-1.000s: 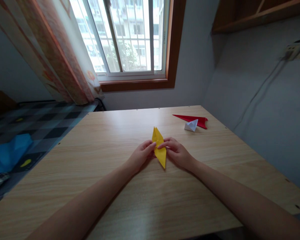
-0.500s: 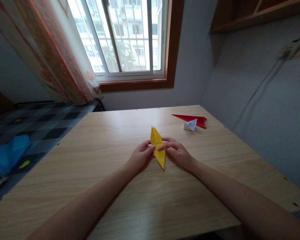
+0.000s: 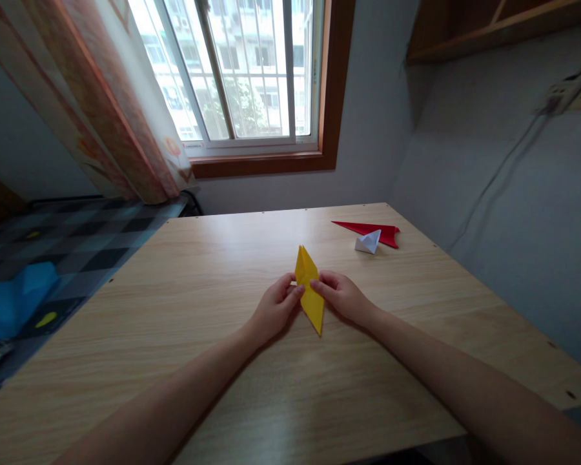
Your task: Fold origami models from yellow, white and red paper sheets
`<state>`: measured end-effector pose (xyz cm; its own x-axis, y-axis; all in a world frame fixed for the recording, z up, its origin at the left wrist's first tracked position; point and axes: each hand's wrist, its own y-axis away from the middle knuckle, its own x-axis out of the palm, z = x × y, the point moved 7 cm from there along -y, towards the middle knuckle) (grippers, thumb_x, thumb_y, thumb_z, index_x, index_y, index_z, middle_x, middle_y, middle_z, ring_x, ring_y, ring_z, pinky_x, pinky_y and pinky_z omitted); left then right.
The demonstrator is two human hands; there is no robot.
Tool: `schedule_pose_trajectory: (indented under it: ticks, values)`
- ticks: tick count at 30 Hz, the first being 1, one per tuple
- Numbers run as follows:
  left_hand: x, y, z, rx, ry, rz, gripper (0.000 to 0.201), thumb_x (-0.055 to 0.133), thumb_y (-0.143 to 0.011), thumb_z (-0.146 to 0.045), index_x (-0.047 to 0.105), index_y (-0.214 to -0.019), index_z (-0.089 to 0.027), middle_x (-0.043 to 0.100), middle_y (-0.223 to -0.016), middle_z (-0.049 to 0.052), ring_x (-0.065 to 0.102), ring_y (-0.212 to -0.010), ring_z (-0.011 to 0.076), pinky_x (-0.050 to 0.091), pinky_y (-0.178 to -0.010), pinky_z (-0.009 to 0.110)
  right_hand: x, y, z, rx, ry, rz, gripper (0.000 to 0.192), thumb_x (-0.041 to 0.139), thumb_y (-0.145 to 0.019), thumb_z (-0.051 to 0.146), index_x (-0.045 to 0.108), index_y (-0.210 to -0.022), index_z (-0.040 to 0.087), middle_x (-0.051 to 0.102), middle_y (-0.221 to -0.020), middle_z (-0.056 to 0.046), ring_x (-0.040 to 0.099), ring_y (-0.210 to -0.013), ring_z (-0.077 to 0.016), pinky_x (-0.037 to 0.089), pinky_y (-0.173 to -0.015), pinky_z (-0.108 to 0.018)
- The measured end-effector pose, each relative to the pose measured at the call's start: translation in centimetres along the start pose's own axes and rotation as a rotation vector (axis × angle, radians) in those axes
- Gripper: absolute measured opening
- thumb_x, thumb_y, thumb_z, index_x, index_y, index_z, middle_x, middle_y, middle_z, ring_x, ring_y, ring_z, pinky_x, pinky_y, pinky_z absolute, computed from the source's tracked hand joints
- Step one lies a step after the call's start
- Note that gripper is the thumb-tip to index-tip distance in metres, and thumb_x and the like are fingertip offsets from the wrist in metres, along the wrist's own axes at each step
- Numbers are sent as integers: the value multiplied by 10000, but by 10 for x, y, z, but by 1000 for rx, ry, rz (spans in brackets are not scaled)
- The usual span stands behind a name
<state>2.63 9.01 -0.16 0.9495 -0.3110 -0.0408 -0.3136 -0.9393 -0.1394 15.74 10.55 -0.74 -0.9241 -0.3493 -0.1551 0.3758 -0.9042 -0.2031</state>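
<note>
1. Two hands were on one yellow folded paper (image 3: 310, 290) in the head view, the only view. It was a long narrow diamond, with one tip pointing away toward the window (image 3: 242, 71) and the other tip toward the person.
2. The yellow paper sat on the wooden table (image 3: 223, 387), roughly mid-table, with its near tip touching or just above the surface; I could not tell which.
3. Left hand (image 3: 274, 309): fingers curled in, with thumb and fingertips pinched on the paper's left edge about mid-length. It was nearly closed, gripping the paper only.
4. Right hand (image 3: 343, 298): same posture on the paper's right edge, with the fingertips meeting the paper just opposite the left hand's. It was nearly closed and held only the paper.
5. Both forearms ran from the near table edge in toward the paper and converged on it.
6. Red folded paper (image 3: 368, 230): a flat, long pointed shape, lying on the table well beyond and to the right of the yellow paper, near the far right corner.
7. White folded paper (image 3: 368, 243): a small piece, touching or overlapping the near edge of the red one, well apart from the yellow paper.
8. Left of the table, far from the yellow paper: a checkered surface (image 3: 77, 245) with a blue item (image 3: 14, 300) on it, and a curtain (image 3: 101, 97) beside the window.
</note>
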Motion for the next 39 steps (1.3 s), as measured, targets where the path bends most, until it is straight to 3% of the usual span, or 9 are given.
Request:
schedule_pose_trajectory:
  ticks: [12,19,25,29,35,39]
  values:
    - [3,-2,0,-45,-25,28,321,639,-817,-412,621,-1012,-157,688,-856,41,602,-754,182,471,-684,273,0,2,3,-55,38,-66,304,608,-840,486,605,-789,187,583,-743,-15,520,-688,-173,426,-628,-297]
    - [6,-4,4,-79,-4,95,364,676,-786,-466,676,-905,-122,676,-819,45,572,-722,172,433,-647,266,2,3,1,-66,2,-70,337,609,-837,497,535,-715,191,545,-725,2,497,-678,-154,405,-617,-274]
    - [0,-4,6,-83,97,11,349,731,-742,-450,687,-850,-122,670,-779,35,565,-683,153,429,-622,250,0,3,5,-22,-26,-77,359,580,-849,527,569,-716,194,541,-686,13,498,-662,-148,402,-619,-271]
    - [-4,-3,7,-100,210,-68,330,744,-742,-423,685,-867,-123,677,-776,35,589,-689,152,451,-638,252,3,2,2,-5,-113,-36,272,674,-793,462,615,-806,197,612,-760,3,558,-718,-158,446,-674,-282]
    - [-1,-1,4,-81,183,-63,351,720,-766,-420,626,-957,-142,682,-826,34,623,-740,165,492,-683,274,1,2,-9,12,-186,-90,245,715,-760,408,595,-797,197,621,-757,5,572,-695,-146,459,-656,-275]
    - [-17,1,-6,60,61,-260,363,746,-735,-320,505,-981,-206,628,-842,-12,610,-758,143,508,-670,265,-8,1,-10,-3,-199,-202,248,711,-755,397,558,-777,203,603,-735,13,567,-671,-145,458,-623,-267]
